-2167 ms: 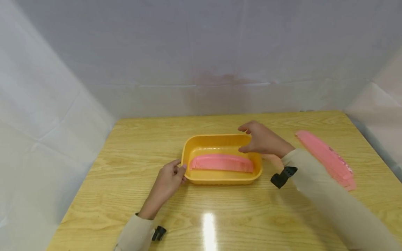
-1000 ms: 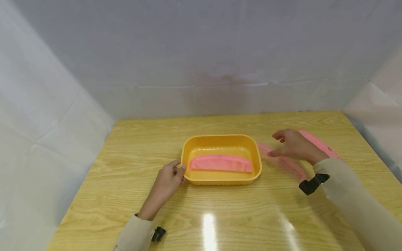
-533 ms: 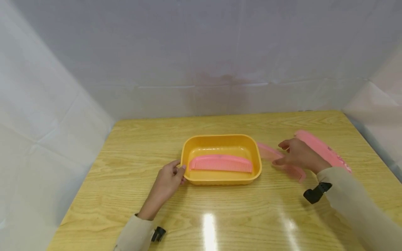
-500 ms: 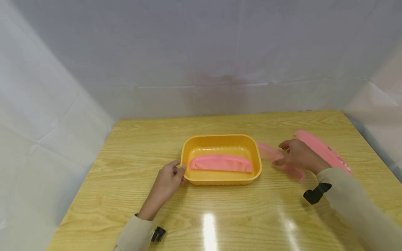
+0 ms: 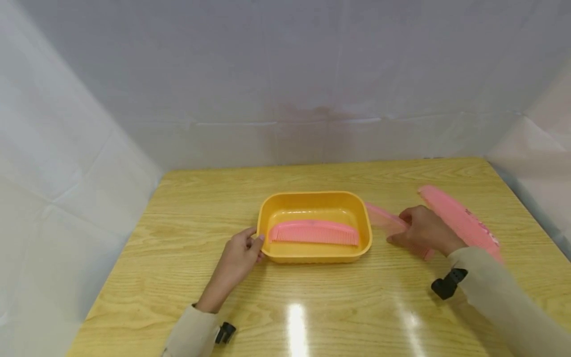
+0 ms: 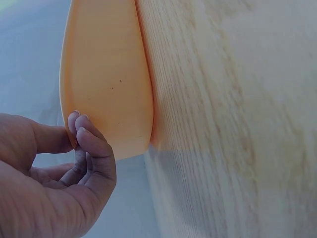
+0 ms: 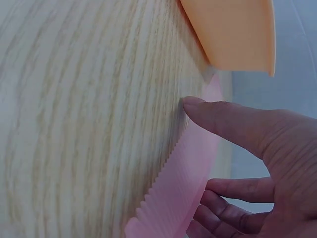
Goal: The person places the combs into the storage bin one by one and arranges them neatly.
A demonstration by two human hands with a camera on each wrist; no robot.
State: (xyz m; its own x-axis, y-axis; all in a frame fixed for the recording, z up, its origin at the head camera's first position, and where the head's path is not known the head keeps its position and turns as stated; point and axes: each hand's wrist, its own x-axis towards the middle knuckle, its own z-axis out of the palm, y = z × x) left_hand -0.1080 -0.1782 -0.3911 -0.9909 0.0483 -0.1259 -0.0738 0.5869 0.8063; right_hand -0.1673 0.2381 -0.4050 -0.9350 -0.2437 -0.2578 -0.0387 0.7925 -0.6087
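Note:
A yellow plastic basin [image 5: 314, 258] stands mid-table with a pink comb [image 5: 314, 232] lying inside. My left hand [image 5: 238, 255] pinches its left rim; in the left wrist view the thumb is on one side of the basin wall [image 6: 106, 64] and curled fingers on the other. Right of the basin, another pink comb [image 5: 384, 216] lies on the table, its far end close to the basin. My right hand [image 5: 424, 230] grips this comb across its width. The right wrist view shows the thumb by the teeth and curled fingers against the spine of the comb [image 7: 183, 168].
Further right lie pink combs [image 5: 459, 215] with a floral print, seemingly overlapping and partly behind my right hand. The wooden table [image 5: 214, 198] reflects light at the front. Pale sheeting [image 5: 285, 89] hangs behind and at both sides.
My right hand moved from above the basin to the comb beside it, then lowered and closed its fingers on that comb. The left hand and basin have barely moved.

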